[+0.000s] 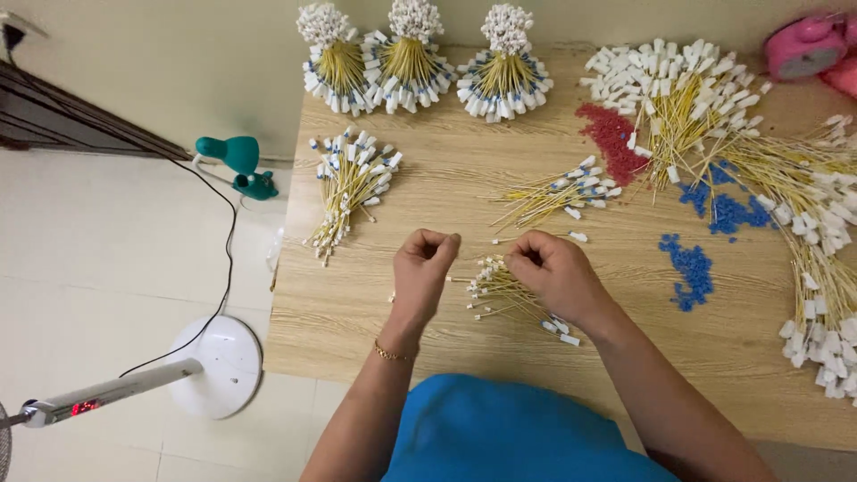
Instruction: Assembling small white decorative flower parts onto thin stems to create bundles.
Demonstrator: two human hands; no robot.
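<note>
My left hand (pixel 423 264) hovers over the wooden table (pixel 357 303), fingers pinched together on something too small to make out. My right hand (pixel 552 272) is beside it, fingers curled and pinching the end of a thin yellow strip from the small pile of white-tagged yellow ties (pixel 500 290) lying between and under both hands. A second small bunch of the same ties (pixel 558 192) lies just beyond my hands. A heap of small red pieces (pixel 614 143) and scattered blue pieces (pixel 689 268) lie to the right.
Three upright bundles of ties (pixel 411 58) stand along the table's far edge, another loose bunch (pixel 350 183) lies at the left, and a large sprawl of ties (pixel 786 178) fills the right side. A pink object (pixel 808 45) sits far right. A fan base (pixel 219 361) and teal lamp (pixel 237 161) stand on the floor at left.
</note>
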